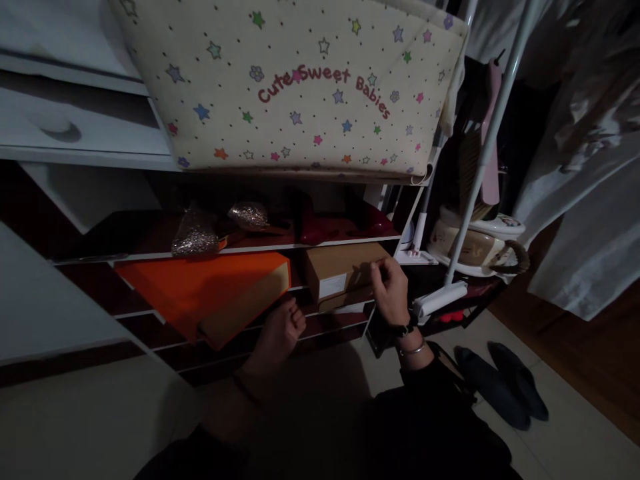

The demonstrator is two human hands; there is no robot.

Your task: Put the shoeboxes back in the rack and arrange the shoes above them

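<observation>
My left hand (283, 333) is curled into a loose fist just below and right of an orange box (200, 283); nothing shows in it. That box sits tilted on a lower shelf, its tan end facing me. My right hand (391, 290), with a dark band and a silver bangle at the wrist, has its thumb and fingers bent together. It is at the right end of a brown cardboard box (335, 267) with a white label (333, 286); whether it touches the box I cannot tell. No object is visible between its fingers.
Above, a shoe rack shelf (280, 241) holds glittery shoes (249, 215) and dark red shoes (313, 227). A star-printed fabric bin (300, 87) overhangs it. To the right stand a pale pole (485, 147), a pink-handled brush (493, 133) and black shoes (493, 387) on the floor.
</observation>
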